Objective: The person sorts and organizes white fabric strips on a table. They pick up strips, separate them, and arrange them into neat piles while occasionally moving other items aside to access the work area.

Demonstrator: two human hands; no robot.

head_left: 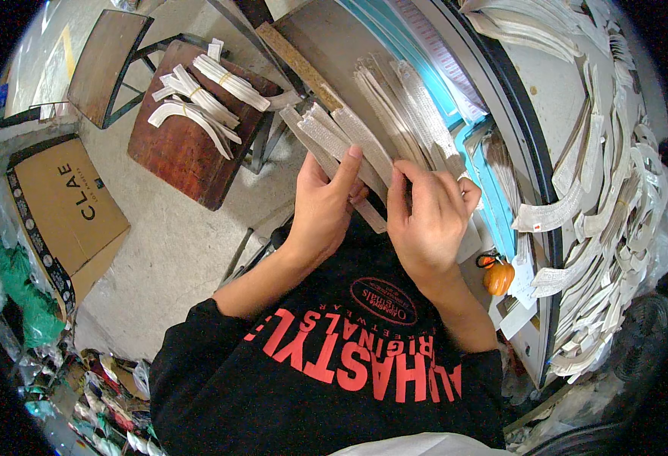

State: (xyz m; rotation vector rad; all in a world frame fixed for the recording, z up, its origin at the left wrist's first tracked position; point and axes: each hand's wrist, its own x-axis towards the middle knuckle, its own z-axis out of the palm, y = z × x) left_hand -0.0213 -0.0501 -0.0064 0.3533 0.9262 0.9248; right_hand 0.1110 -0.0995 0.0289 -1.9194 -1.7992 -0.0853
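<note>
My left hand [325, 199] is closed round several light grey knitted strips [320, 131], its thumb pressed on top of them. Their far ends fan out past my fingers, and one short end sticks out below the hand. Close on the right, my right hand [430, 213] has thumb and forefinger pinched at the edge of the outermost strip; its other fingers are curled. Beyond it, more stacked knitted strips [417, 106] lie on the work surface.
Rubber-banded bundles of white strips [197, 91] lie on a brown wooden stool [168, 163] at the left. A cardboard box [72, 213] stands further left. At right are blue sheets [395, 45], an orange round object [499, 279] and a large heap of strips [615, 190].
</note>
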